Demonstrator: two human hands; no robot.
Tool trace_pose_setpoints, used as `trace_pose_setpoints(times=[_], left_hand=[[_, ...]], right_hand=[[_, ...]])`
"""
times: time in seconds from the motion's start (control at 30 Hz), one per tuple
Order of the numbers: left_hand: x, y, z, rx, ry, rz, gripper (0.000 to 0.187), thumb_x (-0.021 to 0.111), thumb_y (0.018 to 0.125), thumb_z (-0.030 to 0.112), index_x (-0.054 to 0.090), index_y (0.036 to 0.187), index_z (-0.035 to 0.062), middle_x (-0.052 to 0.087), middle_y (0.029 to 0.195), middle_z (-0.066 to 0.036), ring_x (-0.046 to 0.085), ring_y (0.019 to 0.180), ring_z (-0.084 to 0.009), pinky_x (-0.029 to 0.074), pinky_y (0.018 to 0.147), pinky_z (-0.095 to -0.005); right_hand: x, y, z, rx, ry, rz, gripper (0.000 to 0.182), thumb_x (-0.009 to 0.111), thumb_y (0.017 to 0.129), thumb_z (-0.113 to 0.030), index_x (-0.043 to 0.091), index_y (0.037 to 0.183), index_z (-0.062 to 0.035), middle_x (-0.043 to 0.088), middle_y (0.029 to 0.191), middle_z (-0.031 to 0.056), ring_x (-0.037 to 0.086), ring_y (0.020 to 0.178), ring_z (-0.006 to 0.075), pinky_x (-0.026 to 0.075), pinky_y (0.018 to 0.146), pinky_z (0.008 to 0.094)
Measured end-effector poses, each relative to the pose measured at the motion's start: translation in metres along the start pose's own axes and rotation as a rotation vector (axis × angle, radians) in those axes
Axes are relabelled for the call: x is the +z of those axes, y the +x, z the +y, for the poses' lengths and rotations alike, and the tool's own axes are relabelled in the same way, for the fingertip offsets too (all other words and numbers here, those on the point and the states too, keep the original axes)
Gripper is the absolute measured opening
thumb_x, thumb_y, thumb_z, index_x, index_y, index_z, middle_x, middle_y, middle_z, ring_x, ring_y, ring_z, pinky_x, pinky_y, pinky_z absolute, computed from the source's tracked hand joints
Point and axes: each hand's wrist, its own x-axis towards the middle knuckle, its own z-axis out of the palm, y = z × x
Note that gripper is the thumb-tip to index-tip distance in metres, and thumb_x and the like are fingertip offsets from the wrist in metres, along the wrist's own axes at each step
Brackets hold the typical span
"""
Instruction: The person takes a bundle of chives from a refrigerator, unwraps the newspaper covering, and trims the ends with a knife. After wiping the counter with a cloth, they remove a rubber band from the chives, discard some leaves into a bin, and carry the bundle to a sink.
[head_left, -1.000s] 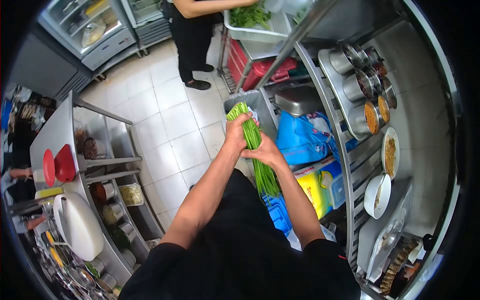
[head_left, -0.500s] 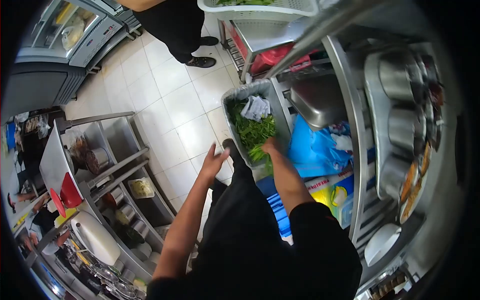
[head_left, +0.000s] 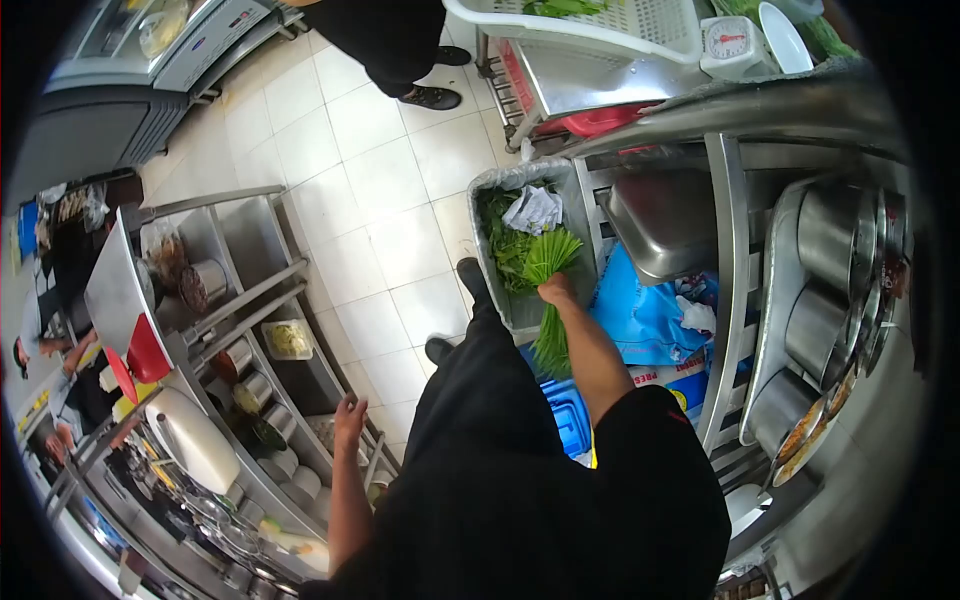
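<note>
My right hand (head_left: 556, 288) is closed around a bunch of long green stems (head_left: 552, 256), held over the near right side of a lined grey bin (head_left: 522, 176). One end of the bunch fans out above the bin, and the other hangs down past my wrist. Inside the bin lie leafy greens (head_left: 507, 250) and a crumpled pale paper (head_left: 534, 209). Off to the left, near the metal shelving, my left hand (head_left: 350, 418) hangs with its fingers curled; whether it holds anything is too small to tell.
Right of the bin are a blue bag (head_left: 640, 318), a steel pan (head_left: 660, 222) and a rack (head_left: 722, 300) with pots. A steel shelf unit (head_left: 240, 300) stands left. Another person (head_left: 385, 40) stands ahead, near a white basket (head_left: 600, 32).
My right hand has lifted the green bunch up from the greens in the bin. My left hand has moved back and left, away from the bin, and its fingers have curled.
</note>
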Motion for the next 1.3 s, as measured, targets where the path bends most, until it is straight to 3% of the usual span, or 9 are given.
trace_pose_setpoints(times=[0.17, 0.27, 0.37, 0.43, 0.53, 0.63, 1.03, 1.13, 1.3], left_hand=[[0.081, 0.013, 0.103, 0.504, 0.019, -0.173, 0.063, 0.056, 0.094, 0.036, 0.039, 0.136, -0.0079, 0.055, 0.128, -0.022, 0.056, 0.115, -0.0253, 0.043, 0.097, -0.0334], [0.12, -0.004, 0.194, 0.526, -0.242, -0.41, 0.059, 0.045, 0.098, 0.042, 0.042, 0.138, -0.0019, 0.052, 0.134, -0.015, 0.049, 0.122, -0.0242, 0.034, 0.106, -0.0341], [0.125, -0.06, 0.278, 0.5, -0.387, -0.606, 0.061, 0.036, 0.1, 0.046, 0.035, 0.143, 0.0022, 0.049, 0.137, -0.01, 0.05, 0.122, -0.0228, 0.034, 0.107, -0.0388], [0.116, -0.088, 0.298, 0.572, -0.506, -0.931, 0.059, 0.042, 0.099, 0.039, 0.033, 0.144, 0.0022, 0.049, 0.137, -0.01, 0.049, 0.123, -0.0221, 0.035, 0.106, -0.0362], [0.076, -0.159, 0.299, 0.727, -0.612, -1.083, 0.058, 0.052, 0.096, 0.025, 0.03, 0.146, 0.0044, 0.046, 0.139, -0.01, 0.045, 0.126, -0.0205, 0.034, 0.106, -0.0334], [0.046, -0.183, 0.276, 1.054, -0.522, -0.759, 0.063, 0.054, 0.093, 0.02, 0.026, 0.148, 0.0054, 0.041, 0.143, -0.01, 0.041, 0.129, -0.0201, 0.031, 0.108, -0.0326], [-0.061, -0.187, 0.173, 1.149, -0.886, -0.344, 0.064, 0.058, 0.088, 0.014, 0.032, 0.145, 0.0045, 0.044, 0.14, -0.01, 0.044, 0.126, -0.0205, 0.032, 0.107, -0.0326], [-0.081, -0.172, 0.136, 1.092, -1.086, -0.283, 0.044, 0.059, 0.09, 0.015, 0.05, 0.132, 0.0053, 0.059, 0.121, -0.008, 0.055, 0.112, -0.0174, 0.043, 0.096, -0.0319], [-0.104, -0.16, 0.069, 1.104, -1.115, 0.372, 0.023, 0.069, 0.085, 0.021, 0.069, 0.098, 0.0016, 0.069, 0.087, -0.004, 0.062, 0.082, -0.0103, 0.05, 0.076, -0.028]], right_hand=[[-0.025, -0.053, 0.004, -0.31, -0.047, 0.054, 0.035, 0.065, 0.071, -0.009, 0.06, 0.103, 0.0043, 0.067, 0.084, 0.0202, 0.066, 0.08, 0.0333, 0.05, 0.068, 0.0432], [-0.075, -0.153, -0.023, -0.639, 0.32, -0.112, 0.035, 0.068, 0.072, -0.007, 0.058, 0.104, 0.0035, 0.067, 0.084, 0.0153, 0.064, 0.075, 0.0259, 0.05, 0.065, 0.0406], [-0.097, -0.22, -0.046, -0.837, 0.446, -0.26, 0.038, 0.07, 0.074, -0.006, 0.057, 0.108, 0.0024, 0.067, 0.09, 0.0114, 0.062, 0.08, 0.0205, 0.05, 0.074, 0.0369], [-0.103, -0.251, -0.064, -1.175, 0.417, -0.15, 0.044, 0.071, 0.074, -0.008, 0.057, 0.115, 0.0, 0.065, 0.104, 0.014, 0.062, 0.095, 0.0244, 0.047, 0.088, 0.035], [-0.103, -0.275, -0.088, -1.25, 0.402, -0.095, 0.047, 0.073, 0.073, -0.01, 0.057, 0.115, -0.0001, 0.065, 0.105, 0.0138, 0.062, 0.096, 0.0246, 0.047, 0.087, 0.0348], [-0.093, -0.297, -0.114, -1.296, 0.413, -0.114, 0.046, 0.074, 0.072, -0.011, 0.059, 0.114, -0.0003, 0.066, 0.103, 0.0127, 0.062, 0.095, 0.0234, 0.047, 0.087, 0.0346], [-0.032, -0.374, -0.213, -1.482, 0.071, -0.507, 0.046, 0.074, 0.071, -0.011, 0.059, 0.113, 0.0017, 0.066, 0.103, 0.0122, 0.062, 0.094, 0.0199, 0.047, 0.087, 0.0333], [-0.007, -0.376, -0.238, -1.523, -0.165, -0.544, 0.047, 0.075, 0.069, -0.011, 0.058, 0.11, 0.0018, 0.066, 0.102, 0.0128, 0.062, 0.093, 0.0229, 0.048, 0.085, 0.0345], [0.056, -0.382, -0.278, -1.478, -0.425, -0.799, 0.043, 0.069, 0.064, -0.002, 0.057, 0.104, 0.0045, 0.063, 0.089, 0.0078, 0.059, 0.079, 0.0191, 0.048, 0.074, 0.032]])
